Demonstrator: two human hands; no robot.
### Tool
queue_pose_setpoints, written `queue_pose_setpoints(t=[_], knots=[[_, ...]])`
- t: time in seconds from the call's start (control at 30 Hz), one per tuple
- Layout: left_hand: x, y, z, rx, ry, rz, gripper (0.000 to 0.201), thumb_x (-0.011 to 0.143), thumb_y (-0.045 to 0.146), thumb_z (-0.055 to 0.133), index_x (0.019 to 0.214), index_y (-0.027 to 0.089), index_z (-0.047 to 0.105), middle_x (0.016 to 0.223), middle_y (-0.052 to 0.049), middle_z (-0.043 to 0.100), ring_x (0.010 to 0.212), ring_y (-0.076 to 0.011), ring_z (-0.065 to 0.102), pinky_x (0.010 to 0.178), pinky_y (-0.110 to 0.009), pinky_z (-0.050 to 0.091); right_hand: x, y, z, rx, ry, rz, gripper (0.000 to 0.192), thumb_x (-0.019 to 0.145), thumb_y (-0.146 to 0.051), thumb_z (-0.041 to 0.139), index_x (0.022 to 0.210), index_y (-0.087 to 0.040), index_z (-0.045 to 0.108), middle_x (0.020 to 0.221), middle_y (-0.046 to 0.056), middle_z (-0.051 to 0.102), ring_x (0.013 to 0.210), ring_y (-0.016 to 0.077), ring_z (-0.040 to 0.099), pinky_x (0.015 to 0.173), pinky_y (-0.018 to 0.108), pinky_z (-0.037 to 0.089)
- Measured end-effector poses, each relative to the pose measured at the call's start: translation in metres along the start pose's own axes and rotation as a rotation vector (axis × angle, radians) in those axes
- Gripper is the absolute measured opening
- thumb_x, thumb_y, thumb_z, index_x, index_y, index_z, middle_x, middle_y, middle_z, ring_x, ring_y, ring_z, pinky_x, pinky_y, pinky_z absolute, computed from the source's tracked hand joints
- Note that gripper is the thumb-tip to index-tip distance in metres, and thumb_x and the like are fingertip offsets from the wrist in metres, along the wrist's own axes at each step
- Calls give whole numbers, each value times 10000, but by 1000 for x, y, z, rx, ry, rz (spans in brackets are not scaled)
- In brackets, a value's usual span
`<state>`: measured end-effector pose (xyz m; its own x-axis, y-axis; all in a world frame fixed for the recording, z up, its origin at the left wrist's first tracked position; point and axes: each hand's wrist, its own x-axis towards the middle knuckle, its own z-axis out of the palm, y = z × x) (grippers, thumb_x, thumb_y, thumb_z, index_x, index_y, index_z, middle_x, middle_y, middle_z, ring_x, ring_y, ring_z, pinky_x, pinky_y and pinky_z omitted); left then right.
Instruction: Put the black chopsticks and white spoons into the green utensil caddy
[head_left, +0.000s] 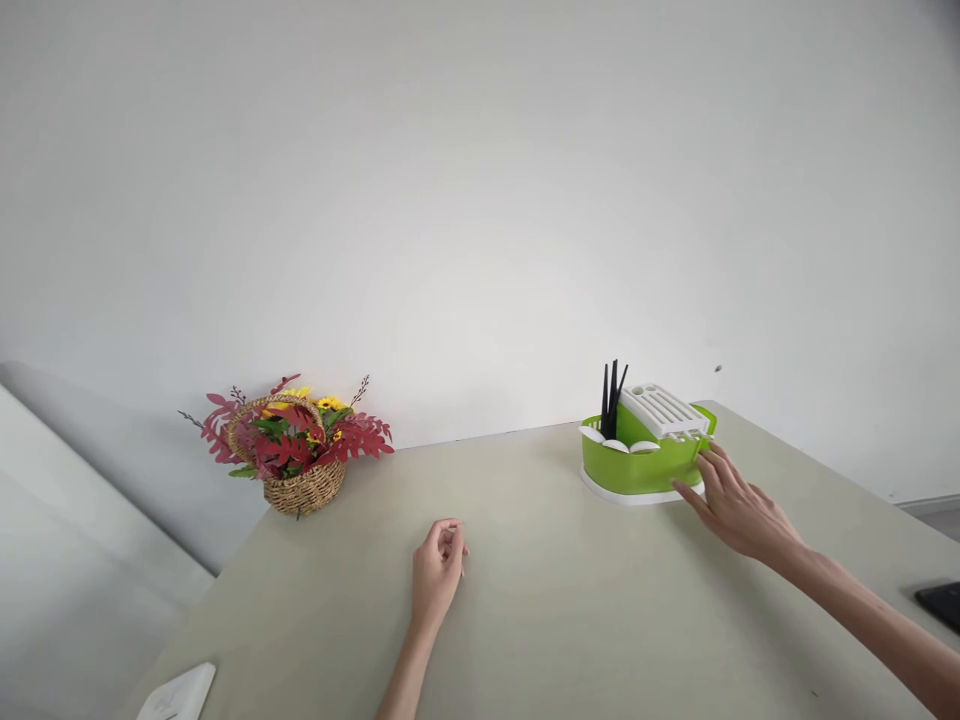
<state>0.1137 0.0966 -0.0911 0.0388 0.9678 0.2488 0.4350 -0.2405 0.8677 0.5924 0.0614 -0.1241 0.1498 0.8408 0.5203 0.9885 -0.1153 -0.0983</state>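
Note:
At the right of the table stands a green kitchen utensil holder [630,468] with a white base and a white slotted top [666,409]. Black chopsticks [613,405] stick up from its left side, and several white rounded pieces, like spoon ends, lean over its front rim. My right hand [739,505] grips the holder's front right corner, the thumb low near the base and the fingers at the side; some fingertips are hidden. My left hand [439,565] rests over the middle of the table, fingers curled in, nothing visible inside.
A wicker basket [306,488] of red leaves and yellow flowers stands at the table's back left. Part of a white flat object [180,693] lies at the near left edge. A black device [941,603] sits at the right edge. Behind the table [517,490] rises a wall.

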Motion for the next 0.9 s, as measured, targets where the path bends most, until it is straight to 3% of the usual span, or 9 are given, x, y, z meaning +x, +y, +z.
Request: queue_pose_setpoints(t=[0.1, 0.17, 0.23, 0.33, 0.43, 0.57, 0.67, 0.73, 0.9], knots=[[-1, 2, 0, 6, 6, -1, 388, 939, 592, 528, 977, 218, 628, 686, 7, 659, 489, -133, 566, 499, -244, 448, -2, 9, -1, 11, 9, -11, 573, 1047, -460, 260, 1479, -119, 420, 1556, 196, 486, 1538, 303, 308, 887, 424, 610], [-2, 4, 0, 14, 6, -1, 384, 941, 590, 526, 977, 221, 625, 685, 8, 656, 493, -136, 569, 509, -248, 454, -10, 10, -1, 22, 36, 3, 653, 1039, -469, 288, 1571, -91, 291, 1618, 220, 388, 1516, 342, 347, 949, 459, 589], [-5, 6, 1, 34, 5, 3, 378, 946, 586, 521, 970, 224, 625, 687, 8, 655, 498, -139, 570, 515, -250, 455, -24, 6, -2, 31, 65, 49, 766, 1025, -493, 333, 1640, -90, 116, 1675, 240, 258, 1398, 389, 508, 962, 500, 578], [-9, 9, 2, 87, -13, 10, 373, 957, 578, 506, 975, 228, 632, 708, -3, 666, 537, -152, 596, 526, -248, 459, -54, -6, -6, 61, 69, 123, 835, 1010, -494, 385, 1670, -181, -21, 1710, 206, 172, 1148, 375, 697, 942, 532, 583], [-10, 13, 3, 160, -38, 25, 382, 973, 570, 487, 1010, 222, 640, 722, -7, 671, 585, -160, 609, 551, -243, 463, -82, -25, -16, 188, 13, 26, 795, 1023, -459, 392, 1674, -201, 16, 1718, 153, 191, 1357, 372, 563, 1089, 527, 505], [-8, 18, 5, 261, -76, 62, 367, 1000, 538, 460, 1028, 218, 638, 696, 11, 646, 574, -148, 570, 562, -230, 451, -100, -64, -34, 257, -125, -324, 700, 1037, -389, 452, 1665, -274, 166, 1677, 32, 342, 1454, 255, 473, 1166, 415, 455], [-9, 17, 6, 380, -112, 130, 325, 1019, 488, 446, 1054, 229, 640, 664, 34, 603, 532, -131, 525, 552, -215, 438, -96, -102, -42, 270, -90, -586, 729, 1019, -380, 532, 1656, -213, 221, 1623, 14, 426, 1443, 194, 485, 1185, 293, 410], [-11, 14, 6, 452, -124, 190, 297, 1027, 454, 447, 1075, 236, 643, 636, 49, 567, 504, -120, 492, 536, -204, 425, -87, -125, -42, 250, 5, -707, 756, 1008, -447, 562, 1644, -173, 257, 1580, 17, 482, 1418, 182, 514, 1210, 270, 356], [-17, 7, 6, 538, -102, 273, 235, 1039, 381, 456, 1100, 237, 632, 579, 77, 512, 456, -99, 459, 497, -180, 400, -76, -145, -23, 206, 93, -709, 717, 1003, -480, 566, 1602, -143, 362, 1546, 55, 524, 1425, 190, 506, 1265, 291, 244]])
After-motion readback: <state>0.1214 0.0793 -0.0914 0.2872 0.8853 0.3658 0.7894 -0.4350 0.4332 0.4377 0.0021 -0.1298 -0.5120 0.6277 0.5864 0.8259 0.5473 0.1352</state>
